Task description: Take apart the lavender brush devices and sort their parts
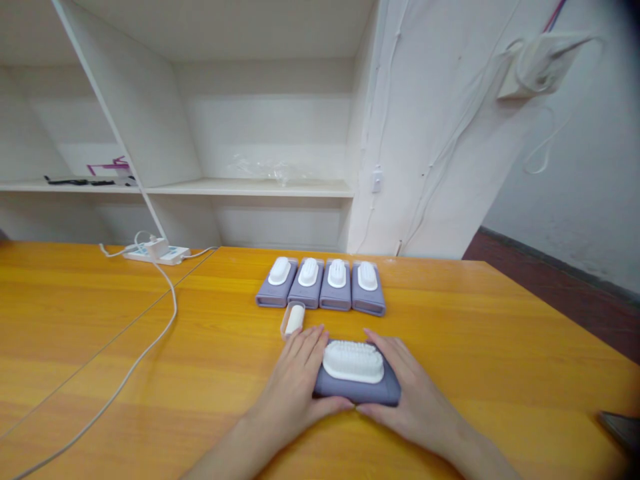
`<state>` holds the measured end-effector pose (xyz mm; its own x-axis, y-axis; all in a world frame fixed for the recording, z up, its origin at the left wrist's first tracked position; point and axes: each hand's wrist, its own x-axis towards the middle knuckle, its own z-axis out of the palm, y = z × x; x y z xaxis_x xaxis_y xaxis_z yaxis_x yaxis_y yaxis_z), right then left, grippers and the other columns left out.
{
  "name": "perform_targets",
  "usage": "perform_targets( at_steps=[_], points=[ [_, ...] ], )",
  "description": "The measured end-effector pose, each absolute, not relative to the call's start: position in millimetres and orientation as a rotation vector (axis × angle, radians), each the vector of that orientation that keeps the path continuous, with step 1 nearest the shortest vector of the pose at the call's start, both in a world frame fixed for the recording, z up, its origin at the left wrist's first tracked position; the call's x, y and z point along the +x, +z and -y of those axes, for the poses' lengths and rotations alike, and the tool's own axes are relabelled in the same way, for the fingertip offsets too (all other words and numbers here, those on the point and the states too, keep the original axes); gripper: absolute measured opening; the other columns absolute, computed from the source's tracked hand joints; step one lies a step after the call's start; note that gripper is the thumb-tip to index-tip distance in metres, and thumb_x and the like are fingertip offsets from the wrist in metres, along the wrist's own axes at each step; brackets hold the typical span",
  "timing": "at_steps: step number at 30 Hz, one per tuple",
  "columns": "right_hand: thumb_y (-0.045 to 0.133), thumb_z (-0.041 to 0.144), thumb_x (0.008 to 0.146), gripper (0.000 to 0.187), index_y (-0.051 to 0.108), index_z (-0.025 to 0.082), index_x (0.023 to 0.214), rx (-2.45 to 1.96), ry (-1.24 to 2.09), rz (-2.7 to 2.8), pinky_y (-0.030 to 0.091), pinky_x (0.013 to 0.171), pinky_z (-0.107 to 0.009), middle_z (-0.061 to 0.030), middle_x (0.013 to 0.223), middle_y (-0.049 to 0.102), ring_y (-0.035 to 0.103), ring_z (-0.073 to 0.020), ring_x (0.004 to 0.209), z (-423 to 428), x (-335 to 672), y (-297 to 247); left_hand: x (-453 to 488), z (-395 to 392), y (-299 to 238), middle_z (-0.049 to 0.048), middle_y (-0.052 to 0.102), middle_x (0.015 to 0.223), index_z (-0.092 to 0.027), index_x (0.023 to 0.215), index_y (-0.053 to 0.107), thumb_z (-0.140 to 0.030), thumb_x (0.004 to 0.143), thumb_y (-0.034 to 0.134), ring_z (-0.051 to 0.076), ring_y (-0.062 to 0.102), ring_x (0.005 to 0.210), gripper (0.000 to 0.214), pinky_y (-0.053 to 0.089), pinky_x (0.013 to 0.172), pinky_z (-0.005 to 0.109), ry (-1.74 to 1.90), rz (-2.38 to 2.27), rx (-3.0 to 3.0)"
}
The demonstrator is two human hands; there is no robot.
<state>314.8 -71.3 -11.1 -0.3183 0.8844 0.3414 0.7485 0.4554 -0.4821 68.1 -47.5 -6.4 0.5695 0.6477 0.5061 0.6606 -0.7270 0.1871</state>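
Between my hands is a purple-grey box (357,390), lying crosswise at the front of the table. On its top sits a white oval brush-like piece (353,362) with short bristles facing up. My left hand (295,380) grips the box's left end, thumb along the near edge. At the right end my right hand (413,393) holds it the same way, and the thumb tips almost meet. Just beyond my left fingertips lies a small clear case (286,323) with a white piece (295,319) in it. I cannot tell whether those fingertips touch the case.
Several like purple boxes (304,297) with white oval pieces stand in a row farther back. A power strip (157,252) and a white cable (174,303) occupy the left of the wooden table (475,333). White shelves (250,187) rise behind. A dark object (620,427) lies at right.
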Motion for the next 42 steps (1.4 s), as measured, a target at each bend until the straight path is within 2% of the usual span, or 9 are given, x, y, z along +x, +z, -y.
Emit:
perform_targets(
  at_steps=[4,8,13,21,28,32,34,37,42],
  points=[
    [0.071,0.039,0.07,0.091,0.021,0.024,0.145,-1.372,0.371,2.089,0.036,0.106,-0.045,-0.0115,0.137,0.043,0.042,-0.0268,0.126,71,314,-12,71,49,-19,0.0216,0.052,0.132,-0.009,0.129,0.046,-0.06,0.078,0.061,0.034,0.048,0.124,0.074,0.044,0.1,0.053,-0.928,1.175,-2.547],
    [0.071,0.038,0.071,0.089,0.022,0.026,0.144,-1.353,0.382,2.09,0.038,0.104,-0.046,-0.0108,0.135,0.045,0.044,-0.0271,0.123,69,315,-10,73,53,-20,0.0195,0.052,0.133,-0.012,0.132,0.045,-0.056,0.078,0.064,0.033,0.05,0.122,0.072,0.046,0.098,0.053,-0.987,1.224,-2.56],
    [0.072,0.039,0.071,0.084,0.029,0.025,0.141,-1.307,0.332,2.115,0.04,0.102,-0.046,-0.0108,0.132,0.047,0.045,-0.0273,0.121,68,311,-9,73,51,-12,0.0177,0.052,0.133,-0.016,0.13,0.047,-0.05,0.076,0.069,0.033,0.05,0.123,0.067,0.044,0.099,0.055,-1.049,1.224,-2.657],
    [0.073,0.039,0.069,0.076,0.039,0.023,0.135,-1.321,0.32,2.116,0.042,0.1,-0.046,-0.0115,0.127,0.05,0.047,-0.0283,0.117,68,310,-7,72,48,-11,0.0169,0.055,0.131,-0.016,0.129,0.047,-0.05,0.077,0.068,0.031,0.05,0.122,0.065,0.039,0.103,0.055,-1.079,1.15,-2.735],
    [0.078,0.043,0.061,0.089,0.037,0.02,0.138,-1.341,0.44,2.116,0.044,0.1,-0.047,-0.0143,0.129,0.052,0.052,-0.0303,0.117,68,322,-6,76,56,-1,0.0112,0.062,0.107,-0.018,0.112,0.054,-0.056,0.064,0.077,0.029,0.056,0.1,0.066,0.048,0.089,0.047,-1.228,1.227,-2.79],
    [0.079,0.047,0.059,0.097,0.035,0.019,0.141,-1.323,0.239,2.144,0.04,0.104,-0.049,-0.0157,0.141,0.041,0.043,-0.0328,0.128,69,325,-13,77,57,4,0.0123,0.055,0.111,-0.018,0.131,0.043,-0.052,0.061,0.079,0.029,0.052,0.102,0.086,0.046,0.09,0.048,-1.117,1.337,-2.901],
    [0.077,0.049,0.062,0.089,0.04,0.019,0.137,-1.327,0.069,2.132,0.039,0.105,-0.051,-0.0154,0.141,0.041,0.041,-0.0337,0.129,70,324,-16,76,56,2,0.0137,0.05,0.117,-0.019,0.136,0.037,-0.048,0.063,0.078,0.031,0.049,0.108,0.088,0.044,0.094,0.049,-1.103,1.374,-2.916],
    [0.073,0.047,0.069,0.07,0.05,0.019,0.129,-1.266,-0.157,2.087,0.037,0.106,-0.054,-0.0145,0.134,0.05,0.045,-0.0341,0.125,73,319,-19,75,54,-5,0.0141,0.047,0.126,-0.021,0.136,0.034,-0.041,0.068,0.076,0.03,0.046,0.117,0.082,0.042,0.099,0.046,-1.129,1.43,-2.978],
    [0.073,0.044,0.072,0.059,0.056,0.019,0.122,-1.238,-0.126,1.968,0.044,0.101,-0.052,-0.0143,0.13,0.054,0.049,-0.0327,0.121,75,310,-20,75,50,-13,0.012,0.048,0.131,-0.023,0.145,0.011,-0.035,0.06,0.083,0.027,0.048,0.119,0.112,0.042,0.101,0.043,-1.253,1.54,-3.024]
  ],
)
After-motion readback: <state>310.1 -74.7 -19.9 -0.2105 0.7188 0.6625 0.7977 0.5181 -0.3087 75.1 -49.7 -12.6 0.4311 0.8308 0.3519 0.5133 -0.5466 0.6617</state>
